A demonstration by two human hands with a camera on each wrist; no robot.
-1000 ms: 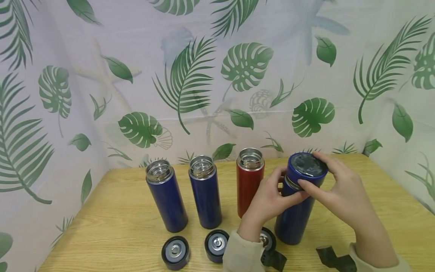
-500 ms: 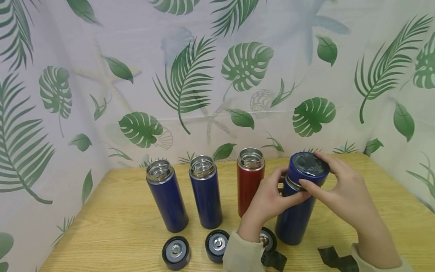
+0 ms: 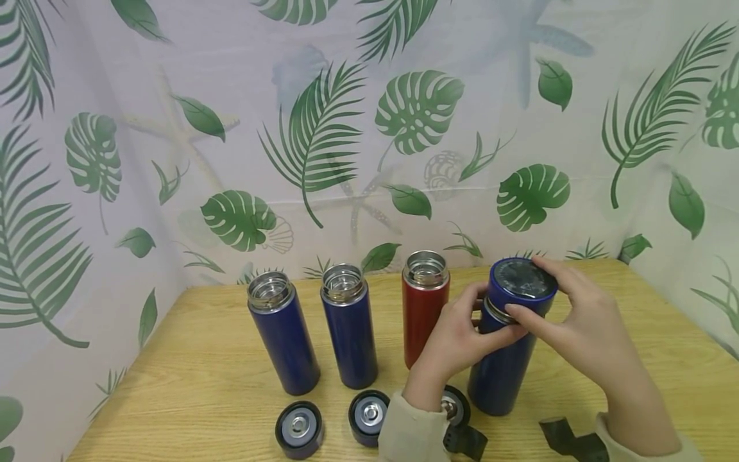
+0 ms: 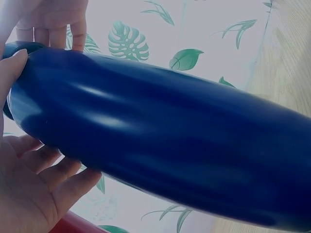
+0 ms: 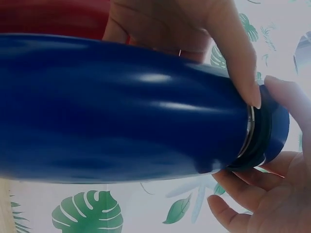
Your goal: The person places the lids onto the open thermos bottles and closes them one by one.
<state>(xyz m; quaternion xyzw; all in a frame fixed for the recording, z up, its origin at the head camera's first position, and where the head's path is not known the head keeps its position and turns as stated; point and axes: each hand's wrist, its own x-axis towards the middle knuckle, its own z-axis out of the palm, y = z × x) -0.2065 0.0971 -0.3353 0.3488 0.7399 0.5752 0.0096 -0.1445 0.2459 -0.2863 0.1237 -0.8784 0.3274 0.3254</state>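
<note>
In the head view a blue vacuum flask (image 3: 501,372) stands upright at the right, and its blue lid (image 3: 522,280) with a dark, shiny top sits over the mouth. My left hand (image 3: 458,333) grips the flask around its upper body, just below the neck. From the other side my right hand (image 3: 589,317) holds the lid's rim between thumb and fingers. A silver band of the neck shows under the lid (image 5: 276,127) in the right wrist view. The left wrist view is filled by the flask body (image 4: 165,126).
Left of my hands stand a lidless red flask (image 3: 424,314) and two lidless blue flasks, one far left (image 3: 287,346) and one nearer (image 3: 351,340). Upturned lids lie in front: one at left (image 3: 298,428), another beside it (image 3: 368,416), a third (image 3: 453,405) partly behind my left wrist.
</note>
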